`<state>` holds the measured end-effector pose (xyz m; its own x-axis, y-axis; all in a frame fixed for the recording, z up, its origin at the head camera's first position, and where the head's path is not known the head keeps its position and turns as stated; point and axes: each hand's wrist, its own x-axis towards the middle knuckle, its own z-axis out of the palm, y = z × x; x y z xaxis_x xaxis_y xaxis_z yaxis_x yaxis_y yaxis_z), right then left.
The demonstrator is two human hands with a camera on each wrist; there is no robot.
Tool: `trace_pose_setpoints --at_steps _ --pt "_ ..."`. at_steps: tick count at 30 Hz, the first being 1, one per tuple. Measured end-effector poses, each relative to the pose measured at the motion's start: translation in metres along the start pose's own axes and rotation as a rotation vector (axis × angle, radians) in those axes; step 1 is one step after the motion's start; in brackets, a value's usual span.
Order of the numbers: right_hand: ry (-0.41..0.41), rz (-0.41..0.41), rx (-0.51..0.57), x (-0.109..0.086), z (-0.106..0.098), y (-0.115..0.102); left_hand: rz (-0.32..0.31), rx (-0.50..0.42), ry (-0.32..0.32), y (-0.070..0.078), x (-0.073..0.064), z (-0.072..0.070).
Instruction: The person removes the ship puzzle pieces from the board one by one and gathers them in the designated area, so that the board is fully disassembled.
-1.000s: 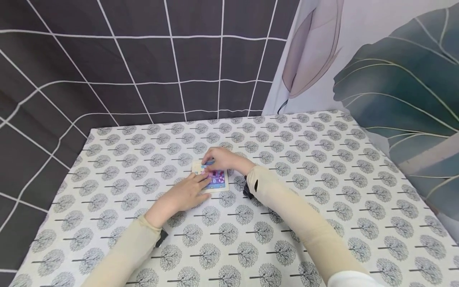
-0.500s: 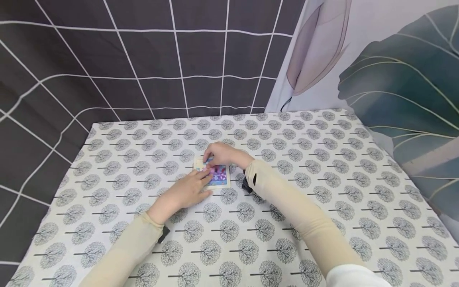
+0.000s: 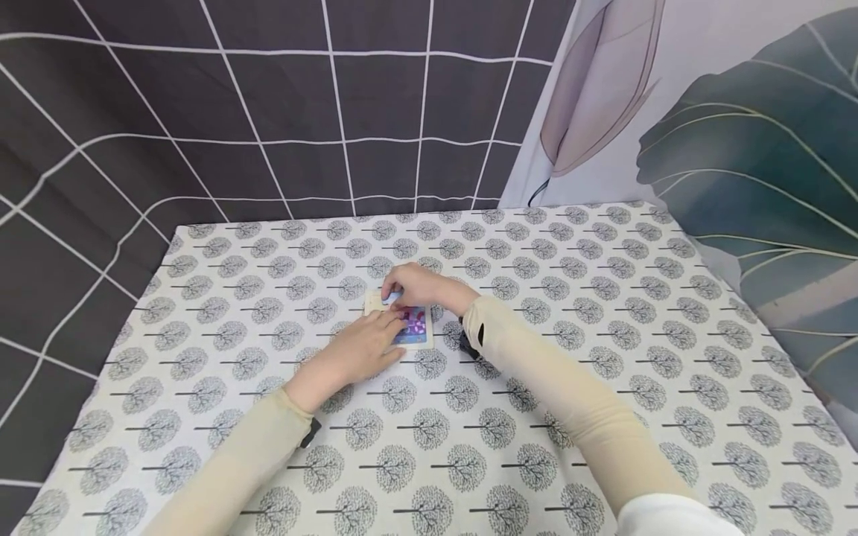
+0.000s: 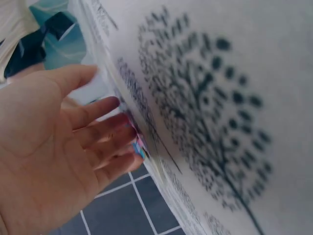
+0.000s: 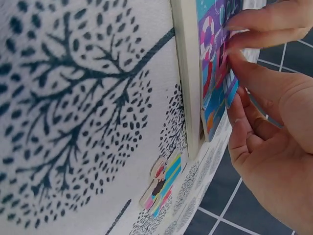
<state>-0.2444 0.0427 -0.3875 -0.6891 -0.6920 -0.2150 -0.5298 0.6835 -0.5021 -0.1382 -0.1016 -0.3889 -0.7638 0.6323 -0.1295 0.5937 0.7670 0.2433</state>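
Note:
A jigsaw puzzle [image 3: 417, 326] with purple and blue artwork in a pale frame lies flat on the patterned cloth, partly covered by both hands. My right hand [image 3: 417, 286] reaches over its far left part. Between thumb and fingers it pinches a blue puzzle piece [image 5: 231, 92], tilted up from the picture in the right wrist view. My left hand [image 3: 362, 348] comes in from the near left, palm down, its extended fingertips touching the puzzle beside the right fingers. In the left wrist view these fingers [image 4: 110, 147] are nearly straight, with a colourful sliver of puzzle beyond them.
Beyond the puzzle frame, a loose striped, multicoloured puzzle piece [image 5: 164, 183] lies on the cloth in the right wrist view. The tree-print cloth [image 3: 576, 298] covers the table. A dark gridded curtain [image 3: 281, 97] hangs behind and to the left, a leaf-print one [image 3: 751, 149] at right.
My left fingertips have slid slightly right over the puzzle, covering more of its left part. The right hand keeps its pinch near the far left corner. The head view has shifted slightly.

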Motion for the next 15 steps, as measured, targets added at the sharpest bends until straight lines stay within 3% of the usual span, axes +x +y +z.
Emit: trace_pose_setpoints --at_steps 4,15 --pt "0.001 -0.015 0.019 0.001 -0.0005 0.0009 0.011 0.006 -0.014 0.0015 0.004 0.0006" --pt "0.032 -0.081 0.042 -0.0016 -0.0039 0.0051 -0.036 0.033 -0.053 0.0037 0.0099 0.0037"
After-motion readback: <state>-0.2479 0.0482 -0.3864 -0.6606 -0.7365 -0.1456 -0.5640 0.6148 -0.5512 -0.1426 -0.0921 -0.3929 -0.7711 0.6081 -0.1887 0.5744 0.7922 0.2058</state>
